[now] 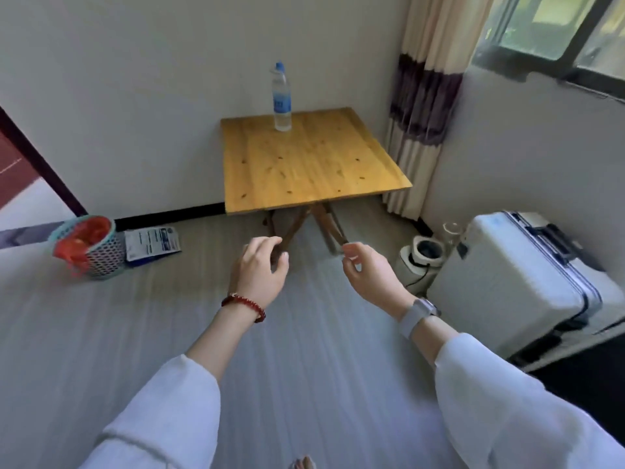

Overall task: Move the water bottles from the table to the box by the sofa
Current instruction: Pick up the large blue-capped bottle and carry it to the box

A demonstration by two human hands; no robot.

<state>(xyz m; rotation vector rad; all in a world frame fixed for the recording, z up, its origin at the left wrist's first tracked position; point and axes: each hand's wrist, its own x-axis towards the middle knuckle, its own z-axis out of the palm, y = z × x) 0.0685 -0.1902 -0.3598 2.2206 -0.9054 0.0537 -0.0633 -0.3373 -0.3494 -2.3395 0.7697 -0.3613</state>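
Bottle (281, 96) stands upright on table (311, 160), far edge by wall. Basket (88, 247) on floor to table's left, suitcase (514, 282) right; small appliance (422, 257), maybe kettle, btwn.

A clear water bottle (281, 98) with blue cap stands upright near the wooden table's (314, 164) far edge.

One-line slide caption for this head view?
Both hands, left and right, empty and short of the wooden table, where one upright water bottle stands.

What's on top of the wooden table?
Just one water bottle with a blue cap, standing upright near the far edge of the table, close to the wall. Nothing covers the tabletop. Both hands, left and right, hold nothing.
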